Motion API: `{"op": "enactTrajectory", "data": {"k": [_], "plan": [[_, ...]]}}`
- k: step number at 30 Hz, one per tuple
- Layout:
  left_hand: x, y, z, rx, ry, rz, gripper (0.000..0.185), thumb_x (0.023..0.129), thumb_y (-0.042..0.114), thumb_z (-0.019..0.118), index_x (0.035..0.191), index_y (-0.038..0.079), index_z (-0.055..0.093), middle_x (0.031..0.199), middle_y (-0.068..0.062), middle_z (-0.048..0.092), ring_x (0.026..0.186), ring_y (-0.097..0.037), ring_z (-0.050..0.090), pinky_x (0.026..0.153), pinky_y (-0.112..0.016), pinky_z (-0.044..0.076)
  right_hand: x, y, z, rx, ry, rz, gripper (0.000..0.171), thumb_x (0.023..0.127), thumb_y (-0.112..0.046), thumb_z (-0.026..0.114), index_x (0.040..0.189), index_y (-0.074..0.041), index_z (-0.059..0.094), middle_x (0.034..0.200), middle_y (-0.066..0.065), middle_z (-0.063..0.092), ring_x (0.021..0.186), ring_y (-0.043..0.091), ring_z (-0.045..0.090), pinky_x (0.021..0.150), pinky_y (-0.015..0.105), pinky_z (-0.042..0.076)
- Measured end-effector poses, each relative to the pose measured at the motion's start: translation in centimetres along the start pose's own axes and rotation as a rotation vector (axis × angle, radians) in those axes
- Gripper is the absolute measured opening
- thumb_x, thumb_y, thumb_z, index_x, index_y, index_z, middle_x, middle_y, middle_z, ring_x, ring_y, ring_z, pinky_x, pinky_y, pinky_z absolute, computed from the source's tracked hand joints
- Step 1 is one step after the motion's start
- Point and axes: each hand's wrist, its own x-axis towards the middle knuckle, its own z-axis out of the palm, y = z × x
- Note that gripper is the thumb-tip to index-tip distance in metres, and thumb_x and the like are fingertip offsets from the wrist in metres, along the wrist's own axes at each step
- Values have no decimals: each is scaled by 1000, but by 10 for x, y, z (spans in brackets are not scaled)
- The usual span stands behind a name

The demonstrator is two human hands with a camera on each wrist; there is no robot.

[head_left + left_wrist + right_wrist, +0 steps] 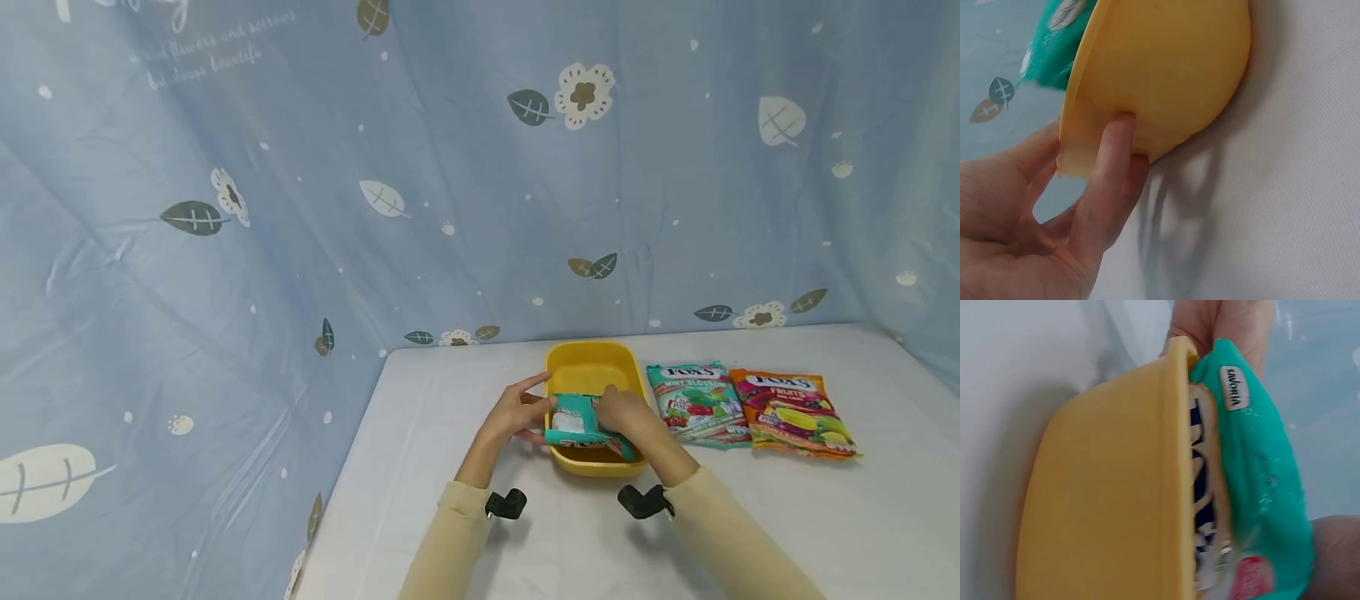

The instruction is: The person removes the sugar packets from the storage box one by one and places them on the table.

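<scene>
A yellow plastic tub [600, 469] stands on the white table. A teal candy bag [573, 414], lettered FOX'S, lies tilted across its opening, with part of it down inside; the right wrist view shows the bag [1257, 469] bulging above the rim. At the tub's left side, my left hand [517, 410] holds the rim. In the left wrist view, fingers [1113, 162] press the outer wall while the thumb goes over the edge. My right hand [624, 412] grips the bag from the right; its fingertips are partly hidden by the bag.
Right of the tub lie a teal FOX'S Mint Blossom candy bag [697, 407] and an orange-red FOX'S Fruits bag [797, 417], side by side. A blue patterned curtain [480, 208] hangs behind the table and on its left.
</scene>
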Motion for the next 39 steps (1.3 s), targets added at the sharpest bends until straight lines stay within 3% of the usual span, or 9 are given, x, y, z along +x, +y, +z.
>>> {"op": "enactTrajectory", "data": {"k": [4, 12, 17, 24, 33, 39], "plan": [[-1, 1, 1, -9, 0, 4, 57, 94, 26, 67, 147, 30, 45, 118, -16, 64, 83, -21, 71, 61, -46, 64, -1, -1, -6, 23, 5, -5, 52, 104, -25, 44, 131, 19, 42, 98, 28, 60, 79, 31, 59, 74, 44, 61], [-1, 1, 1, 7, 10, -3, 55, 94, 27, 67, 145, 34, 48, 118, -15, 65, 82, -20, 70, 59, -43, 64, 0, 2, -16, 66, -17, -65, 46, 100, -24, 43, 119, 17, 52, 94, 22, 60, 80, 30, 56, 72, 41, 55], [-1, 1, 0, 13, 12, 7, 56, 94, 27, 67, 147, 30, 46, 119, -16, 65, 84, -22, 71, 63, -47, 64, 6, 4, -16, 76, 1, -79, 52, 100, -29, 46, 128, 15, 50, 112, 28, 62, 88, 31, 58, 82, 47, 57], [0, -1, -2, -3, -7, -2, 59, 95, 27, 66, 149, 28, 43, 122, -17, 63, 86, -25, 71, 66, -50, 63, 10, 9, -15, 153, 4, -144, 60, 98, -31, 52, 137, 15, 44, 134, 34, 52, 109, 40, 58, 100, 57, 50], [0, 3, 0, 10, -1, -8, 58, 95, 27, 66, 149, 28, 44, 119, -16, 64, 80, -20, 72, 59, -44, 64, 9, 16, -16, 255, -18, -159, 70, 98, -38, 55, 138, 17, 41, 138, 37, 46, 122, 48, 51, 103, 59, 48], [-2, 3, 1, 10, 9, -2, 57, 94, 25, 67, 148, 26, 46, 119, -16, 63, 84, -22, 71, 61, -45, 64, 13, 19, -14, 354, -14, -171, 64, 97, -36, 59, 137, 12, 45, 134, 33, 51, 108, 38, 57, 93, 49, 54]]}}
